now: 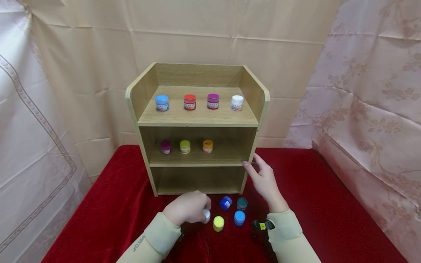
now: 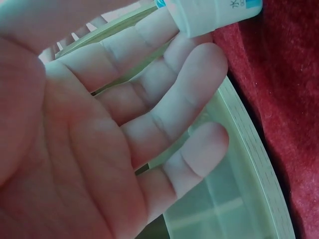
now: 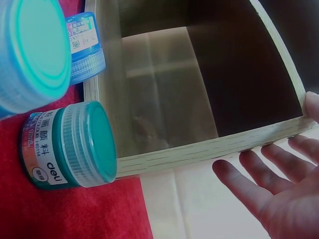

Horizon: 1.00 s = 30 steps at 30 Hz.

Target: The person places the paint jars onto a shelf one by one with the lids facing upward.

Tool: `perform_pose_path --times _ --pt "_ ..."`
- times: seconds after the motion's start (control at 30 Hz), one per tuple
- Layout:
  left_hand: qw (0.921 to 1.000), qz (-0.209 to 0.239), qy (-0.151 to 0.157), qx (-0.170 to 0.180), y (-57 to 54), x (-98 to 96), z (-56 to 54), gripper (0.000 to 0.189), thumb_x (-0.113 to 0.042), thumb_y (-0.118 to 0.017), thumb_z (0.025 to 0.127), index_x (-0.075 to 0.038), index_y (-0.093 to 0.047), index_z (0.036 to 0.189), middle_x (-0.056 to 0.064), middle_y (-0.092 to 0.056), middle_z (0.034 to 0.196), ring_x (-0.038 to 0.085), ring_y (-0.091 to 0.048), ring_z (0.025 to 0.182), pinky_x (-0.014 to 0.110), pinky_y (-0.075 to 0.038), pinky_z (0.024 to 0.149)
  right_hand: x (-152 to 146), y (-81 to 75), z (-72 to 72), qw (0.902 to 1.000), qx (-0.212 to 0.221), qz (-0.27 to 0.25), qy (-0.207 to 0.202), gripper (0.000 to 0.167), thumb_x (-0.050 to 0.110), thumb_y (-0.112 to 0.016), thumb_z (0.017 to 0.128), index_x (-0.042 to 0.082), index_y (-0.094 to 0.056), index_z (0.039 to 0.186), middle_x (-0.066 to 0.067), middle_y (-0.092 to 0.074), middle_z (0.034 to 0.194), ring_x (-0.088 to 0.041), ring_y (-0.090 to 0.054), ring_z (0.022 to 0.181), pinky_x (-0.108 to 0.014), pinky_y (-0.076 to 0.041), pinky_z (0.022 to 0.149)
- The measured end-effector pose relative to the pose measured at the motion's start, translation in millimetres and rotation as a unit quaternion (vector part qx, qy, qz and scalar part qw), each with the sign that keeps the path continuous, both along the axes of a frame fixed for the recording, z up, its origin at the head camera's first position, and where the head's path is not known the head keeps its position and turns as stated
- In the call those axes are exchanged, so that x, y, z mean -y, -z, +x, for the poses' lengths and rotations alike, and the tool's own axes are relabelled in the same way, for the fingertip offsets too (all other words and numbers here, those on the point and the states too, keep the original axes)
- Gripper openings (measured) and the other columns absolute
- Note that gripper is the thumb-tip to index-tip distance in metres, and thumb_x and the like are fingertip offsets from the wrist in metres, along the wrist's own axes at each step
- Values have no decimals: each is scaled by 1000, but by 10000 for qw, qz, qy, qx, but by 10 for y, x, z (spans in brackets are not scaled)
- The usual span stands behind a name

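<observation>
Thumb and fingers of my left hand (image 1: 190, 207) pinch a white paint jar (image 1: 206, 216) just in front of the small wooden shelf (image 1: 198, 124). In the left wrist view the white paint jar (image 2: 214, 15) sits at the index and middle fingertips, partly out of frame. My right hand (image 1: 264, 179) holds the shelf's right side panel, thumb over the front edge and fingers along the outside. On the red cloth between the hands are a dark blue jar (image 1: 225, 203), a teal jar (image 1: 242, 204), a yellow jar (image 1: 218, 223) and a light blue jar (image 1: 239, 218).
The top shelf carries light blue (image 1: 162, 103), red (image 1: 189, 102), purple (image 1: 213, 101) and white (image 1: 237, 103) jars. On the middle shelf stand purple (image 1: 166, 147), yellow-green (image 1: 185, 147) and orange (image 1: 207, 146) jars. Red cloth (image 1: 296, 204) covers the table; curtains hang behind.
</observation>
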<state>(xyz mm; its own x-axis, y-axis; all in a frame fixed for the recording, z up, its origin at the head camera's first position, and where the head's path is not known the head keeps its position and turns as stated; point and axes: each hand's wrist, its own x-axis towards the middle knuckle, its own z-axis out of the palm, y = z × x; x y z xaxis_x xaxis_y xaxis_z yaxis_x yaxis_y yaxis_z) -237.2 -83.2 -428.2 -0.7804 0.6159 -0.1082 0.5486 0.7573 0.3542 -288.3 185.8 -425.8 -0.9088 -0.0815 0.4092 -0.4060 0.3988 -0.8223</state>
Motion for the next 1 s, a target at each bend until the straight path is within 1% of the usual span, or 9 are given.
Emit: perform_pose_path --times 0.1,0.23,0.3,0.4,0.47,0.57,0.7,0.83,1.0 --pt "10000 19 -14 14 3 3 1 12 -14 -81 79 -18 -69 78 -10 -56 71 9 -50 63 28 -45 59 1 3 -2 10000 -4 14 -5 56 35 -63 102 17 -47 153 -14 -58 142 -36 -59 125 -52 -55 90" --pt "9999 93 -87 -21 3 8 7 18 -16 -77 78 -19 -63 68 -9 -52 62 8 -44 56 27 -40 53 2 6 -7 10000 -2 22 -6 56 35 -63 102 17 -47 153 -14 -58 142 -36 -58 125 -52 -55 90" --pt "9998 107 -170 -67 -5 6 13 22 -19 -76 79 -20 -60 64 -9 -51 59 8 -42 54 27 -39 50 1 6 -8 10000 -7 10 -12 56 35 -63 102 17 -47 152 -14 -58 141 -36 -58 125 -52 -55 90" --pt "9994 69 -317 -129 -20 -11 31 25 -25 -75 83 -21 -60 64 -10 -52 58 9 -44 52 28 -40 49 0 5 -6 10000 -21 4 -19 56 35 -63 102 17 -47 152 -14 -58 141 -36 -59 124 -52 -55 89" --pt "9991 66 -391 -151 -27 -31 46 26 -25 -75 85 -20 -60 64 -9 -52 57 9 -44 51 28 -40 48 -1 4 -5 10000 -50 -12 -8 54 34 -63 102 16 -49 151 -13 -60 139 -34 -60 122 -51 -55 89" --pt "9992 77 -359 -184 -23 -62 70 25 -17 -74 84 -18 -58 65 -8 -52 57 7 -43 50 25 -39 49 0 3 -3 10000 -93 -21 17 52 33 -64 102 16 -51 149 -12 -62 135 -32 -62 120 -51 -55 90" --pt "9997 130 -148 -125 -20 -85 82 20 -5 -73 80 -15 -60 68 -9 -51 59 5 -42 51 22 -40 51 1 1 2 9999 -110 -12 39 51 33 -63 102 16 -52 149 -12 -63 134 -31 -62 119 -51 -55 90" --pt "9998 156 -49 -66 -22 -81 76 16 -4 -73 79 -13 -63 71 -8 -51 61 5 -41 53 22 -39 51 1 4 -4 9999 -100 10 25 52 33 -63 102 16 -50 150 -13 -62 137 -32 -62 121 -51 -55 90" --pt "9995 235 -162 -111 -7 -82 81 22 -9 -73 82 -15 -60 65 -9 -50 56 5 -40 49 22 -36 48 -1 6 -13 10000 -82 1 2 54 34 -62 103 16 -49 151 -13 -61 138 -33 -61 122 -52 -55 91"
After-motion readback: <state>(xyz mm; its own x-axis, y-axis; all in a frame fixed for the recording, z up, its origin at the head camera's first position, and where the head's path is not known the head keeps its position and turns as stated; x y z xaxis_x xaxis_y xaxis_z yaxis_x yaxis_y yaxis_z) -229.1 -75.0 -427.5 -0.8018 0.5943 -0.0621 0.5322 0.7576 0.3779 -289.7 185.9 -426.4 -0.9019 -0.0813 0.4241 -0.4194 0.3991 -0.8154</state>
